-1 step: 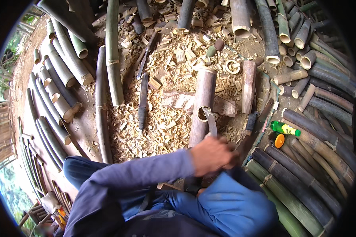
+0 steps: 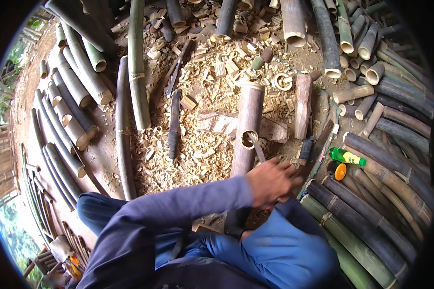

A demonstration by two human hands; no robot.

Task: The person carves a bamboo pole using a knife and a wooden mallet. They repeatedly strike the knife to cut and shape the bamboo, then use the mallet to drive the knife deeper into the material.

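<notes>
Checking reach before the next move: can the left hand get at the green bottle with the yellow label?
Probably yes. The left hand lies on the bamboo tube; the green bottle lies off to its right, with only a dark-handled tool between them, low on the ground.

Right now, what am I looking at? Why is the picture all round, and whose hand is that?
The picture comes from a camera worn on a person's head, looking down. Its wide lens bends everything round. The blue sleeve leads to the person's left hand, which rests on a bamboo tube with a hole cut in it. The right hand is hidden, so I cannot tell what it holds. On the ground lie wood chips, a dark knife, many bamboo poles and a green bottle with an orange cap beside it.
</notes>
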